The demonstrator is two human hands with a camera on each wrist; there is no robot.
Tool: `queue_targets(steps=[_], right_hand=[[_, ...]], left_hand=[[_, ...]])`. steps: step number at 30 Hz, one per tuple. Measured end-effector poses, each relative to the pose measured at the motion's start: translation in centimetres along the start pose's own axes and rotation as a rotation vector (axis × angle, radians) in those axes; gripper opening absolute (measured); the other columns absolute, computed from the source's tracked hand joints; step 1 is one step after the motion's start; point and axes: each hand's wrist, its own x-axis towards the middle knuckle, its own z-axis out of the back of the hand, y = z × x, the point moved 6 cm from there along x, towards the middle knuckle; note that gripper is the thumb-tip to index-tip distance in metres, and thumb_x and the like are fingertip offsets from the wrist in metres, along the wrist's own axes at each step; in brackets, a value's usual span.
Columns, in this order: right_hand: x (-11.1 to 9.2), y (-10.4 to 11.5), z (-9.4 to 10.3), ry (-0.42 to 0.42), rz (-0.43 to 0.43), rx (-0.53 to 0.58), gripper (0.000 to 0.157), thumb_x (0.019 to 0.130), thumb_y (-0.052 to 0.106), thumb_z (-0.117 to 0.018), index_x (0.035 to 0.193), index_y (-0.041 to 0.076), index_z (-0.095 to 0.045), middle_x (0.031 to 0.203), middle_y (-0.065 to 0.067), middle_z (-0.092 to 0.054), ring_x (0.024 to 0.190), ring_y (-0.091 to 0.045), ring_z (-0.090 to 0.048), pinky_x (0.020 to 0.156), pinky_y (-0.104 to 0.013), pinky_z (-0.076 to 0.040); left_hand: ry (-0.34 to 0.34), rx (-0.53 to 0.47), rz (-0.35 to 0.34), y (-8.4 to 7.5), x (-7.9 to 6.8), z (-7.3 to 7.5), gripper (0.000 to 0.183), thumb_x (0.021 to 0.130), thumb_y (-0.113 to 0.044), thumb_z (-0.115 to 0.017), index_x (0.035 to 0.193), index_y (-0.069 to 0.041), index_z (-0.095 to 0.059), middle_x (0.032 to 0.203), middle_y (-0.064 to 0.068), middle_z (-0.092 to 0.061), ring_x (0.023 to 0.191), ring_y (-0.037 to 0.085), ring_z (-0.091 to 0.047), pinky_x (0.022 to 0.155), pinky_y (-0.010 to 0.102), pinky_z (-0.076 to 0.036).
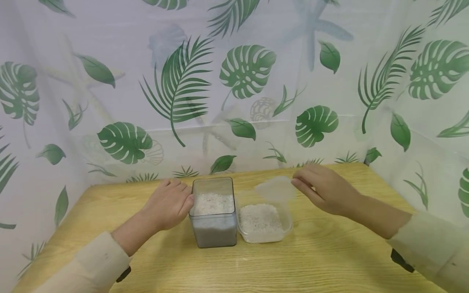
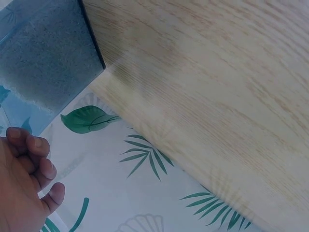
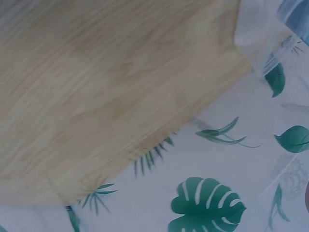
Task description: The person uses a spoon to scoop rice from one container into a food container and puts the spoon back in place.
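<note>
A see-through grey square canister with white grains like rice inside stands on the table. Beside its left rim is my left hand, thumb near the wall; in the left wrist view its fingers hang loosely curled, apart from the canister. Just right of the canister sits a low clear plastic tub, also with white grains in it. Over the tub's far side, my right hand pinches the edge of a frosted translucent plastic piece; its exact kind is unclear.
The wood-grain table reaches back to a leaf-print curtain, which also closes in both sides. The canister and tub stand side by side near the table's middle. Part of the clear plastic shows in the right wrist view's upper corner.
</note>
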Motion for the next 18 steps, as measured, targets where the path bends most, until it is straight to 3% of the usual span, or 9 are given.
queue_targets(steps=[4, 11, 18], right_hand=[[1.9, 1.1, 0.2, -0.102, 0.03, -0.026, 0.038, 0.107, 0.034, -0.041, 0.089, 0.009, -0.063, 0.076, 0.005, -0.046, 0.071, -0.006, -0.038, 0.065, -0.018, -0.033], [5.0, 2.7, 0.0, -0.177, 0.109, -0.093, 0.038, 0.107, 0.031, -0.043, 0.089, 0.004, -0.064, 0.079, -0.002, -0.051, 0.072, -0.015, -0.045, 0.063, -0.026, -0.04], [7.6, 5.3, -1.9, -0.138, 0.286, -0.135, 0.031, 0.106, 0.024, -0.047, 0.091, 0.003, -0.065, 0.08, -0.004, -0.057, 0.074, -0.019, -0.053, 0.066, -0.029, -0.047]], left_hand=[[0.002, -0.002, 0.002, 0.1, -0.1, -0.1, 0.032, 0.101, -0.027, -0.033, 0.086, -0.013, -0.058, 0.09, 0.005, -0.063, 0.097, 0.029, -0.058, 0.086, 0.045, -0.041], [0.002, -0.012, 0.005, 0.1, 0.1, -0.1, 0.032, 0.101, -0.027, -0.033, 0.085, -0.014, -0.057, 0.089, 0.004, -0.063, 0.097, 0.028, -0.058, 0.087, 0.045, -0.04], [0.009, -0.001, 0.006, 0.1, 0.0, -0.2, 0.033, 0.101, -0.027, -0.033, 0.086, -0.013, -0.058, 0.089, 0.005, -0.063, 0.096, 0.029, -0.058, 0.086, 0.045, -0.041]])
